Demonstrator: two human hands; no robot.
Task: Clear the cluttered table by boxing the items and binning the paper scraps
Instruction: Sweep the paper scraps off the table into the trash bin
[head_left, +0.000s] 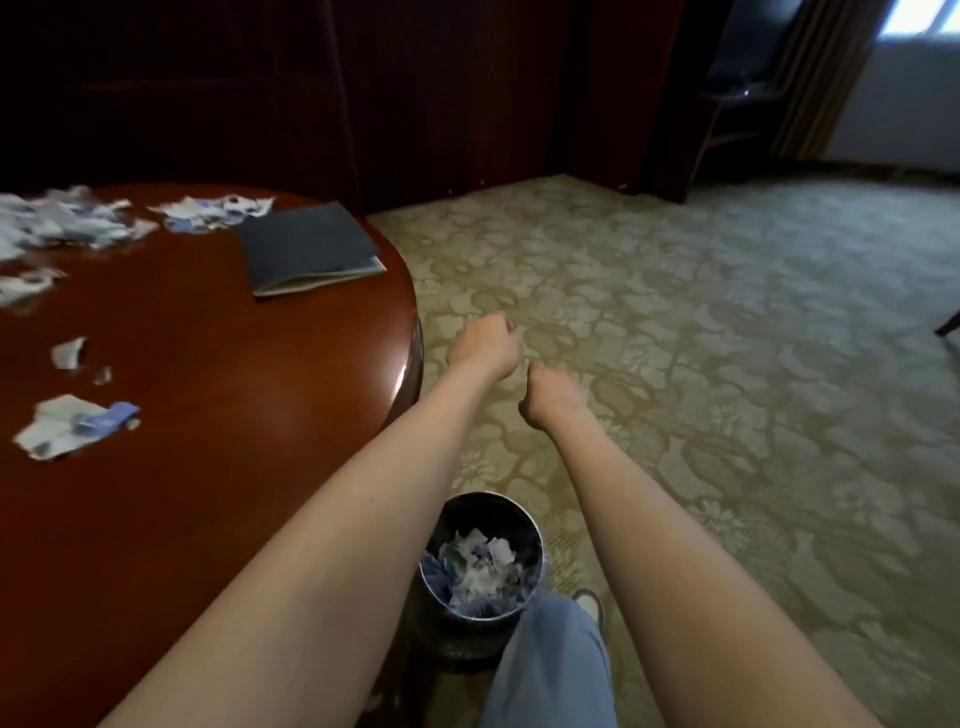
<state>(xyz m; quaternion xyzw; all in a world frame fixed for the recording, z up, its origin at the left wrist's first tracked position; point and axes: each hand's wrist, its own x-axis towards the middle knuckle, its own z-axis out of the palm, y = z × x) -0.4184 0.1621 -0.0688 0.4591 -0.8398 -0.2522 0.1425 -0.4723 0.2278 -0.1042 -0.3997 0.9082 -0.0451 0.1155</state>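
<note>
both arms reach out over the patterned carpet (727, 364), past the counter (208, 493) edge. left grip (483, 345): fingers curled under, back of hand to camera, can't tell if it holds anything. right grip (550, 397): just beside it at its 4 o'clock, not touching, fingers curled down, can't tell either. waste bin (483, 501) stands on the floor at 6 o'clock in frame, close to the counter's edge, under the gap between the forearms. binned scraps (478, 566) of torn white and blue paper lie inside it. counter fills 9 o'clock. on it: scrap pile (52, 223) at its far left, scrap cluster (208, 213) at its 12 o'clock, touching the blue booklet (311, 247) lying flat at 1 o'clock, crumpled scrap (72, 426) near the left edge with small bits (70, 353) beyond it. trouser leg (545, 665) and shoe (589, 605) right of the bin.
</note>
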